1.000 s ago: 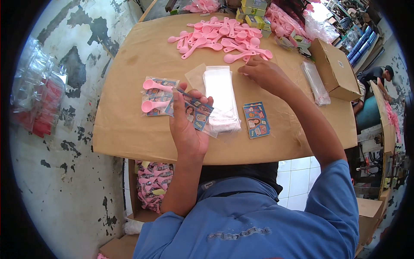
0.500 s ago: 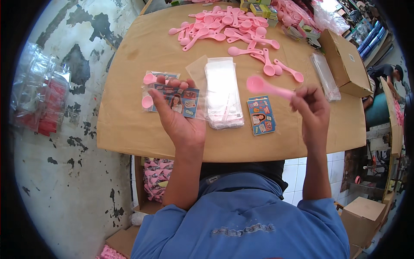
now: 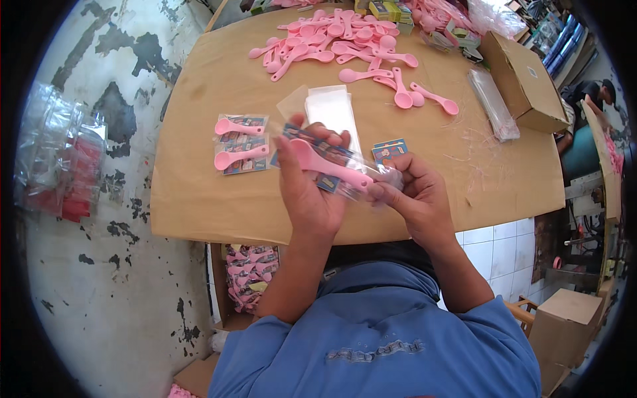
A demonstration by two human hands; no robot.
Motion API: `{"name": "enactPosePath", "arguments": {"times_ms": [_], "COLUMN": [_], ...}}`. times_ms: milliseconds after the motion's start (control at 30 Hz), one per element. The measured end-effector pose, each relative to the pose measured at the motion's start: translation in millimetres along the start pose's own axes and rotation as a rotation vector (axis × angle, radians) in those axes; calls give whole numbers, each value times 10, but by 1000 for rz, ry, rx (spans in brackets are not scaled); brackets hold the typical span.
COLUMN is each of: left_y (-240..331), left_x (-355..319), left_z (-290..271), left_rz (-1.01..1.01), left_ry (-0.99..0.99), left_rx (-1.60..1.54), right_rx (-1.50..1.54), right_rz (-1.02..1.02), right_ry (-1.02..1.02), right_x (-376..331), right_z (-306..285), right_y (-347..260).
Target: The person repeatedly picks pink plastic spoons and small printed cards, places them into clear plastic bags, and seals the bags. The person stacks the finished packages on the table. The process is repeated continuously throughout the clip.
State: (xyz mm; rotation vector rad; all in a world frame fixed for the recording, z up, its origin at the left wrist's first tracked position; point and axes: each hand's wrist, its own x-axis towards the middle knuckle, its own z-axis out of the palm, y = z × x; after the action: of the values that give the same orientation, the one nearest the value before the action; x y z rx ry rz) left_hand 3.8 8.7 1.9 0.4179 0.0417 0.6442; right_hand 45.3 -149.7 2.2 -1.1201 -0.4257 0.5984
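Note:
My left hand (image 3: 310, 199) is closed on a clear plastic bag with a blue printed card (image 3: 326, 181) in it. Along the card lies a pink measuring spoon (image 3: 335, 170), its round bowl by my left fingers and its holed handle end toward the right. With thumb and fingers, my right hand (image 3: 421, 202) pinches the crumpled clear end of the bag (image 3: 391, 179). Whether the spoon is fully inside the plastic is hard to make out. Two packets, an upper one (image 3: 255, 121) and a lower one (image 3: 245, 166), lie left of my hands, each with a pink spoon and card.
Behind my hands lies a stack of clear bags (image 3: 328, 103); small blue cards (image 3: 388, 151) sit beside my right hand. A pile of pink spoons (image 3: 332, 40) covers the far table. At right are bundled plastic bags (image 3: 493, 106) and a cardboard box (image 3: 524, 79). Another person (image 3: 590, 93) is beyond.
My right hand has brought the pink spoon left to the bag in my left hand and now grips the bag's end. The left hand has moved right, uncovering the two packets.

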Motion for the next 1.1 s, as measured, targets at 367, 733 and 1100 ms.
{"name": "enactPosePath", "arguments": {"times_ms": [367, 733, 1100], "left_y": [52, 189, 50], "left_x": [-73, 57, -24], "left_z": [-100, -81, 33], "left_rz": [-287, -487, -666], "left_ry": [-67, -8, -151], "left_rx": [-144, -3, 87], "right_rx": [-461, -867, -1029], "right_rz": [-406, -641, -831], "right_ry": [161, -118, -163], "right_x": [113, 146, 223], "right_z": [188, -212, -137], "right_y": [91, -348, -339]}}
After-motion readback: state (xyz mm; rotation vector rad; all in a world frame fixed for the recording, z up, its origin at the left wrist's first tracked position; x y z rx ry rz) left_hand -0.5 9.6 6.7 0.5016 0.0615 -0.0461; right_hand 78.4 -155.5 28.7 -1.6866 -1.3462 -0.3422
